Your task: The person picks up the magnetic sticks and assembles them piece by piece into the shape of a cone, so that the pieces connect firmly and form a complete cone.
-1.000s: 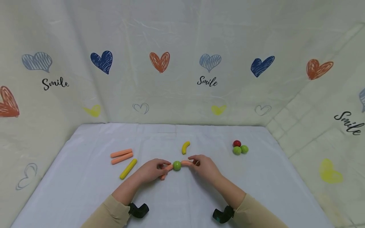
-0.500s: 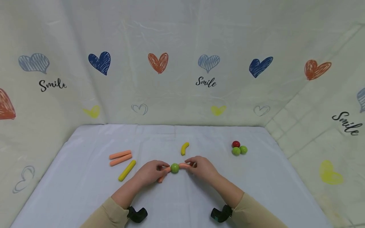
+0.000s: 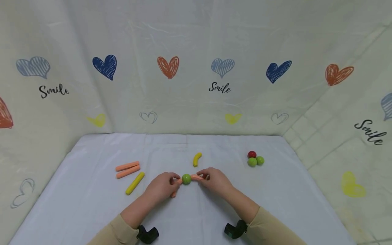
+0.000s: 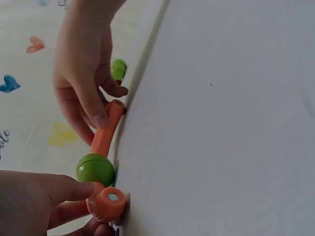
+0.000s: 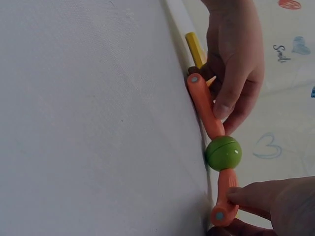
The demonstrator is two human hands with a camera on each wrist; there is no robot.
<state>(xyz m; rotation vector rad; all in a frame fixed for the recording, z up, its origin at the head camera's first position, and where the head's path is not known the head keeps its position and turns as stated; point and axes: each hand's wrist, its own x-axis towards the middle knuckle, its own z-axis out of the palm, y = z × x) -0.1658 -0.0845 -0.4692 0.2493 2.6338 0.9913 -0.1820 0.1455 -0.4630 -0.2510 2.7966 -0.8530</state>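
A green ball (image 3: 186,179) sits between two orange magnetic rods, in line with both hands. My left hand (image 3: 162,186) pinches the left rod (image 5: 203,101) between thumb and fingers; a magnet disc shows at its free end (image 4: 113,197). The right rod (image 3: 196,177), slightly curved, is pinched by my right hand (image 3: 216,180). In the right wrist view the ball touches the inner ends of both rods. The joined piece is held low, close over the white cloth. Part of the left rod is hidden behind the left fingers in the head view.
Beyond the ball lies a curved yellow piece (image 3: 196,159). To the left are two orange rods (image 3: 127,168) and a straight yellow rod (image 3: 134,183). One red ball (image 3: 251,154) and two green balls (image 3: 256,161) cluster at the right. A heart-printed curtain (image 3: 190,98) stands behind the table.
The whole head view has drifted slightly, so everything appears a little further left. Both hands keep their pinch on the rods, with the green ball still joined between them.
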